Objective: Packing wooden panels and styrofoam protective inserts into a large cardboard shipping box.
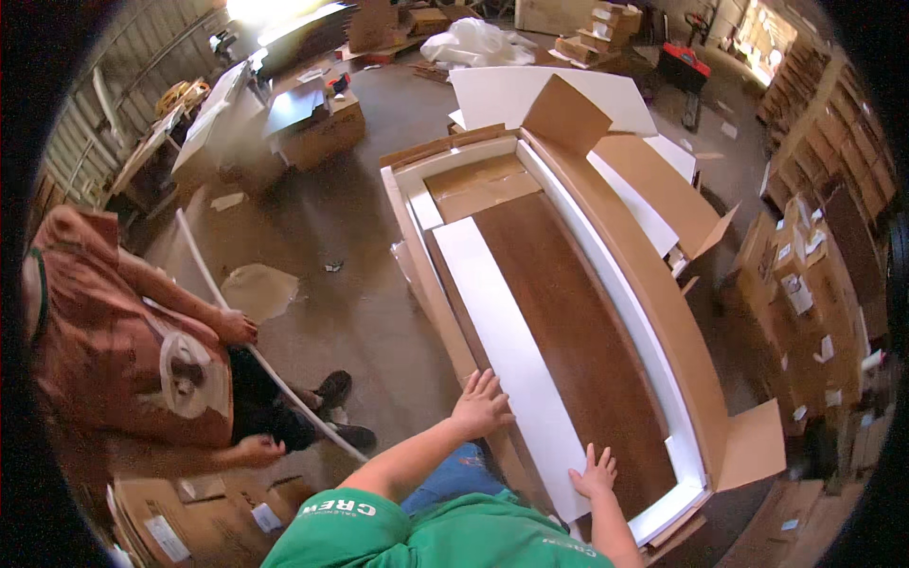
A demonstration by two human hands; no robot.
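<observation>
A long white board (516, 355) lies flat inside an open cardboard box (677, 322), on top of dark brown wood-look panels (578, 322). White foam strips (606, 251) line the box's inner sides. My left hand (481, 407) rests at the white board's left edge, fingers stretched out. On the board's right edge, nearer to me, lies my right hand (595, 473) with its fingers spread. Neither hand grips anything. At the far end of the box, a piece of brown cardboard (483, 185) shows between the foam strips.
At left, another person (142, 350) holds a long thin white strip (237, 331). Cardboard boxes (189, 521) stand at lower left, and stacked cartons (805, 303) line the right. Opened cardboard with white panels (644, 180) lies beyond the box. White plastic wrap (478, 44) sits farther back.
</observation>
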